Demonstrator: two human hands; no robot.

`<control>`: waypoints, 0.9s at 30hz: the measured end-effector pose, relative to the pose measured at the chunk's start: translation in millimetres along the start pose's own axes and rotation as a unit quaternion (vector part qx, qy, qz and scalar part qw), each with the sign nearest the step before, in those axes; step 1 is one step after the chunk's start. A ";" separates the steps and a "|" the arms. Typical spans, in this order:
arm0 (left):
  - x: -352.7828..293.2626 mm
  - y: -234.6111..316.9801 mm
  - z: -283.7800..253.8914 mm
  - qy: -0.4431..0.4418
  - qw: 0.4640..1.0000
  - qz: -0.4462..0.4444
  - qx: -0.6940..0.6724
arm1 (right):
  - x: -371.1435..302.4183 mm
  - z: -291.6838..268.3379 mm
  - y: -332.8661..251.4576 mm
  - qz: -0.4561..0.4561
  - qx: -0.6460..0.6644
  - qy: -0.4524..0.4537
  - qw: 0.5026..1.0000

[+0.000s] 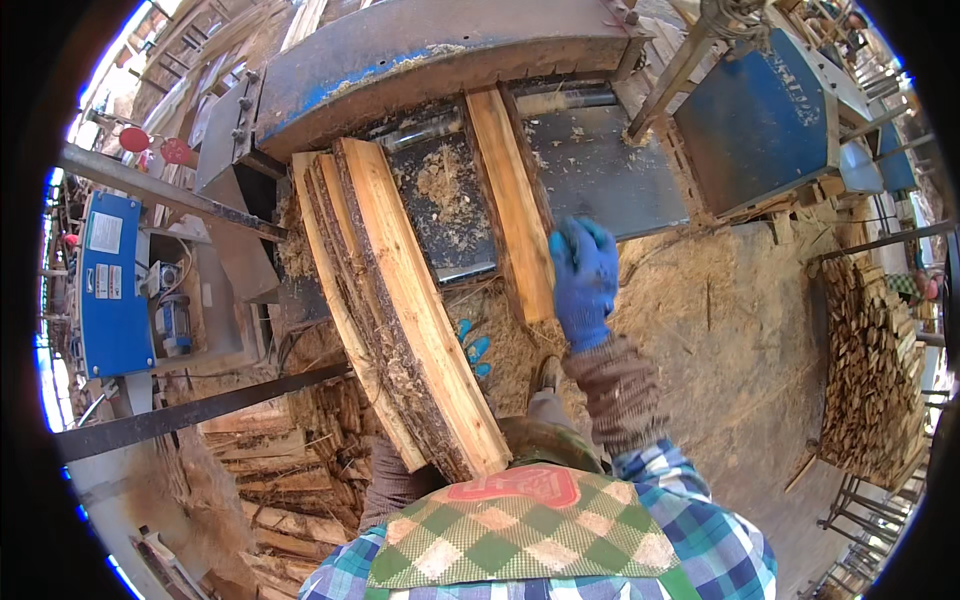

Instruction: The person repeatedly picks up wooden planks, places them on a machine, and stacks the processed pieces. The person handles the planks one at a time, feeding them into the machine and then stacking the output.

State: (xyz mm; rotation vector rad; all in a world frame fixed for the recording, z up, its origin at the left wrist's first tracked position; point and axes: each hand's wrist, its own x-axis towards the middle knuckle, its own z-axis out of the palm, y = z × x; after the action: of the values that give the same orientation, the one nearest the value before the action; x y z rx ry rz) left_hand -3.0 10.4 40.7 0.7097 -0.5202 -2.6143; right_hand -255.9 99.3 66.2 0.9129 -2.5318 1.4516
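Several rough bark-edged boards [405,255] slant across the left side, one end on the machine's metal bed and the near end against my body. My left hand [473,350], in a blue glove, is beneath them; its fingertips curl up around their right edge, while the palm is hidden. Another bark-edged board [510,200] lies on the bed to the right, its far end beneath the machine's front beam. Beside this board's right edge is my right hand [585,275], also blue-gloved, its fingers loosely bent and apart. Whether it touches the board I cannot tell.
The rusty blue machine [450,70] spans the far side, with sawdust on its bed [610,165]. A blue control box [110,285] stands left. A metal bar [200,408] crosses the lower left above scrap slabs [300,480]. Stacked wood [870,370] stands right.
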 end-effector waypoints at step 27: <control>-27.3 16.6 -34.7 -0.074 0.986 0.138 -0.052 | -165.2 -64.4 -71.5 0.181 0.222 -0.216 0.934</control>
State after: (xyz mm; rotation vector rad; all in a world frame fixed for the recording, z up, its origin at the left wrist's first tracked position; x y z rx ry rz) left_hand 41.9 -0.3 31.0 0.3805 -0.4815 -2.4231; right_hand -96.3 199.7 97.5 0.9375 -2.8484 2.2225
